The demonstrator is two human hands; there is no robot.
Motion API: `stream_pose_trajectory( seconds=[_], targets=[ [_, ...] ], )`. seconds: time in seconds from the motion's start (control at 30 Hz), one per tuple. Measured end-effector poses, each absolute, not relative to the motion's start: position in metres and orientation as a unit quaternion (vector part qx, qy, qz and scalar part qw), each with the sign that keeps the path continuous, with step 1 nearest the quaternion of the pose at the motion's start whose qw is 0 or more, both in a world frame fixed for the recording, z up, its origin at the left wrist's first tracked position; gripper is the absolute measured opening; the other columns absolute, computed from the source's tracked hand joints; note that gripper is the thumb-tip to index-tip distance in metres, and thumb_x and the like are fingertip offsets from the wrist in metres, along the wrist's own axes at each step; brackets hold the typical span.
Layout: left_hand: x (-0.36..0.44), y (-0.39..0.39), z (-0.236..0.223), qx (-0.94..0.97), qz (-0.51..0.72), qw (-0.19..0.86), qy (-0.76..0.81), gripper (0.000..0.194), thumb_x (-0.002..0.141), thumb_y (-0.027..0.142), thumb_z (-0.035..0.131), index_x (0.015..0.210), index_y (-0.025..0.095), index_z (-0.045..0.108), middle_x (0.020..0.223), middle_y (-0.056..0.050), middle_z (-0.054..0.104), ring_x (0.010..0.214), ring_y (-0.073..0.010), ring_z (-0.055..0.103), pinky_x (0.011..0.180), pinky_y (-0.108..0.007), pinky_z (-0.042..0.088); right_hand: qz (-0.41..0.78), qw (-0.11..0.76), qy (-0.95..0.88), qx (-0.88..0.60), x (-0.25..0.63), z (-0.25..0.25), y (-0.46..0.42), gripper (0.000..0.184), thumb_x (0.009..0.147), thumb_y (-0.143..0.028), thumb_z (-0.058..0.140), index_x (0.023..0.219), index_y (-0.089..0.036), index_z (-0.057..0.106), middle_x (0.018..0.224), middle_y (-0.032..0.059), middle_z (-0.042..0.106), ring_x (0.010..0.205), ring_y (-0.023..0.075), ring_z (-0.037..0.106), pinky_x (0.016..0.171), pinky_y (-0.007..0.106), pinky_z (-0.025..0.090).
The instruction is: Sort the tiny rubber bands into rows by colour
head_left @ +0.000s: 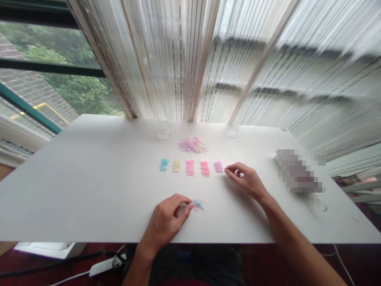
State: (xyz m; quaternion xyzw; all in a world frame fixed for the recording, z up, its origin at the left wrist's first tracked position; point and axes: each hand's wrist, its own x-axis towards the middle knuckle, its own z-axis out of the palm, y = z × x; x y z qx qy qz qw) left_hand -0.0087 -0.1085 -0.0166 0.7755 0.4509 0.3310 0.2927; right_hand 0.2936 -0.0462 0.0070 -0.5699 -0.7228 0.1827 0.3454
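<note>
My left hand (168,216) is closed in a pinch at the near side of the table. Its thumb and index fingertips touch the left edge of a small loose cluster of thin blue and pink strands (199,204). My right hand (245,178) also pinches, its fingertips at the right edge of a neat purple stack of strands (218,167). Whatever lies between either hand's fingertips is too small to make out. To the left run further stacks: coral (205,169), pink (190,168), pale yellow (176,166) and teal (164,165). Behind them lies a mixed pastel heap of strands (193,145).
A clear round container (163,130) stands at the back of the white table (89,178), with a clear lid-like disc (231,132) to its right. A pixelated object (297,171) with a white cord loop lies at the right. Curtains and a window border the far edge.
</note>
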Motion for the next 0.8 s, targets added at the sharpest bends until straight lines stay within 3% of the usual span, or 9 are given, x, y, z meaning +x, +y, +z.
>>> stream_pose_trajectory(
  seconds=[0.37,0.8],
  targets=[
    [-0.007,-0.108,-0.012,0.776,0.327,0.296,0.450,0.015,0.100,0.031,0.057,0.096,0.022,0.069,0.084,0.000,0.069,0.062,-0.0108,0.055,0.064,-0.023,0.047,0.144,0.335,-0.738,-0.568,0.294,-0.012,-0.052,0.014,0.094,-0.029,0.060,0.090,-0.021,0.071,0.083,0.0033,0.066,0.068,0.0153,0.061,0.064,0.028,0.053],
    [-0.007,-0.108,-0.012,0.779,0.316,0.301,0.450,0.015,0.100,0.030,0.058,0.096,0.022,0.069,0.084,0.000,0.069,0.064,-0.0110,0.056,0.064,-0.023,0.047,0.109,0.339,-0.750,-0.557,0.292,-0.016,-0.052,0.014,0.095,-0.028,0.060,0.091,-0.021,0.071,0.082,0.0041,0.067,0.068,0.0167,0.062,0.067,0.030,0.056]
  ],
)
